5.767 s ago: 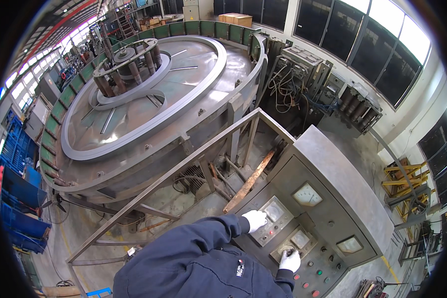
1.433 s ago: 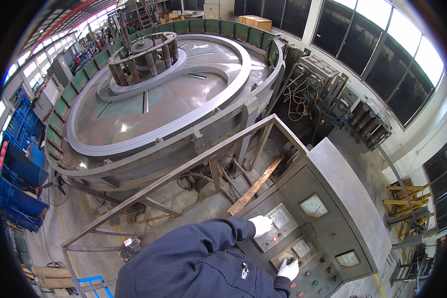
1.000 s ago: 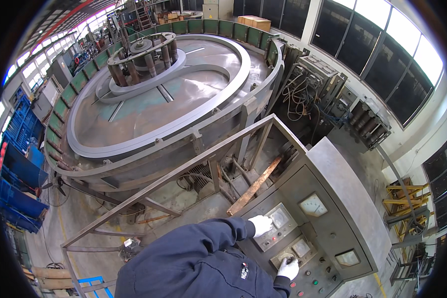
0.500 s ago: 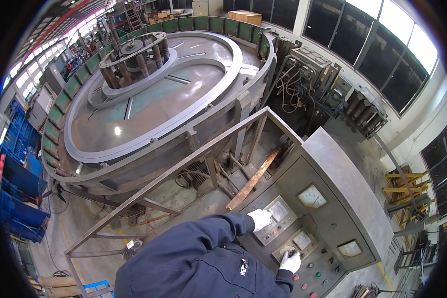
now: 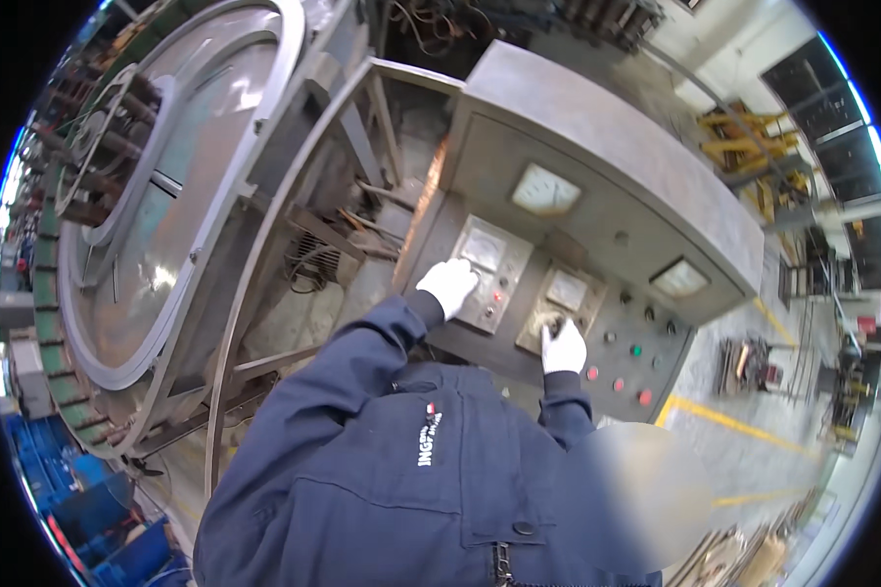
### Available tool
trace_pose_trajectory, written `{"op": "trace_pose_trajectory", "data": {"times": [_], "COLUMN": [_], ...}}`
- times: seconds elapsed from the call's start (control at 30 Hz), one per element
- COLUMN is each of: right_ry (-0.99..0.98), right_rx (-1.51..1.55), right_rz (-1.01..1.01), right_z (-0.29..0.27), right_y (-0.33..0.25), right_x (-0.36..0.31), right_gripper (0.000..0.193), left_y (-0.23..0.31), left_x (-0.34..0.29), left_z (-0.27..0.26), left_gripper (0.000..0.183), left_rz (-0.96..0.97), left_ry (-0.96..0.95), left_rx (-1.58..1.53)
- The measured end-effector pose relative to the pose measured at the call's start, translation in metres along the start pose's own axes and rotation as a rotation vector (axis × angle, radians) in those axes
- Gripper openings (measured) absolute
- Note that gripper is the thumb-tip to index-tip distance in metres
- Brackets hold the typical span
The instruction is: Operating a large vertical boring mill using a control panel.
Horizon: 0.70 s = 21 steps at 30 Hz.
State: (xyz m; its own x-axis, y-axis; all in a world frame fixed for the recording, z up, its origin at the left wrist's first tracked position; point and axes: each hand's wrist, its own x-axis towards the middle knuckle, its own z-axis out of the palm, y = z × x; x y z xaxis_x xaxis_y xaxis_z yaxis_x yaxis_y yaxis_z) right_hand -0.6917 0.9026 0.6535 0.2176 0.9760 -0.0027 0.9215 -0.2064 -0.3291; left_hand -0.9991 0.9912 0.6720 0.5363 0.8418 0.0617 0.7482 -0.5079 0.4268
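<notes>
I see the dark knob at the near end of the right plate, whose long axis slants toward the person. The right hand is nearer, fingers clamped on it; the left hand covers the neighbouring plate's edge, fingers unclear to me.

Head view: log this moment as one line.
left hand: gloved, at left panel | right hand: gloved, holding knob, right panel | large machine: far left
</notes>
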Motion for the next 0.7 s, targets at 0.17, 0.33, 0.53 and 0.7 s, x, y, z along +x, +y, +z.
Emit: {"op": "trace_pose_trajectory", "data": {"times": [0.17,0.33,0.53,0.7], "right_ry": [-0.003,0.001,-0.031,-0.052], "right_rx": [-0.045,-0.047,-0.088,-0.015], "right_rz": [0.005,0.017,0.005,0.036], "right_z": [0.007,0.005,0.004,0.006], "right_y": [0.006,0.006,0.007,0.005], "right_x": [0.001,-0.003,-0.001,0.000], "right_gripper": [0.038,0.041,0.041,0.037], "left_y": [-0.006,-0.019,0.003,0.010], "left_x": [-0.003,-0.014,-0.005,0.001], "left_z": [-0.016,-0.026,-0.020,-0.016], "left_gripper": [0.046,0.050,0.034,0.019], "left_rz": [-0.048,-0.115,-0.125,-0.104], "left_ry": [-0.087,-0.125,-0.094,-0.065], "left_rx": [-0.065,-0.070,-0.017,-0.001]}}
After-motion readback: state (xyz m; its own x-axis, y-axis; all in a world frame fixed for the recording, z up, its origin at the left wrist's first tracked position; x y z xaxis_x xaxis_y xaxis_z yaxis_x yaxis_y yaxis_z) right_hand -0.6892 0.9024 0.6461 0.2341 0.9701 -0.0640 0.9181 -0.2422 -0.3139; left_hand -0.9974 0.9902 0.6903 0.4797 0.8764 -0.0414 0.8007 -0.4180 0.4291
